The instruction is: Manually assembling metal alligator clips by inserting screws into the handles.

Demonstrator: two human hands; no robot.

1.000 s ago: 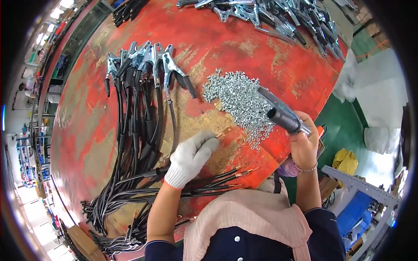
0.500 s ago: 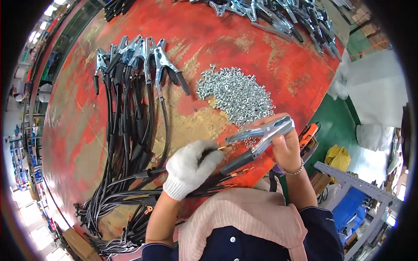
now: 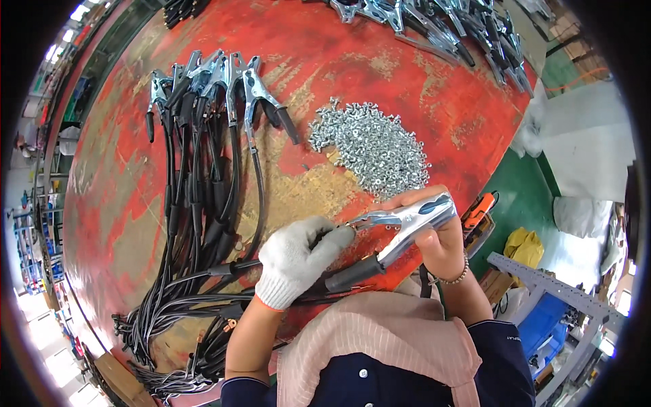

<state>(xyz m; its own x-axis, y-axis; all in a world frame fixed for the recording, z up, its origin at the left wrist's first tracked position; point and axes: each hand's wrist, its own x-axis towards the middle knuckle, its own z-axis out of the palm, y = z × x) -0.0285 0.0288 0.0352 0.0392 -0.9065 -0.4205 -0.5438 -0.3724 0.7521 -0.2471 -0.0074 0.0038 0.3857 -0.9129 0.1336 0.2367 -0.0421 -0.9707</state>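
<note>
My left hand (image 3: 293, 256), in a white knit glove, pinches the end of a black cable (image 3: 245, 265) between thumb and fingers. The glove mostly hides the cable's tip. In my bare right hand (image 3: 442, 249) is a silver metal spring clamp (image 3: 419, 218) with a black handle sleeve (image 3: 354, 273). One slim arm of the clamp reaches to my gloved fingertips, at the cable end. Whether cable and clamp touch there, I cannot tell. Just beyond the clamp lies a heap of small silver screws and nuts (image 3: 373, 149).
Several clamps (image 3: 217, 74) attached to black cables lie on the worn red table (image 3: 285, 41). More cables (image 3: 159, 305) are bundled at the near left. A pile of loose clamps (image 3: 468, 34) sits at the far right. Beside the table stands a light metal frame (image 3: 542, 275).
The clamp has shifted slightly toward my left hand and tilted, its slim arm now meeting the gloved fingertips. The copper cable tip seen before is now mostly covered.
</note>
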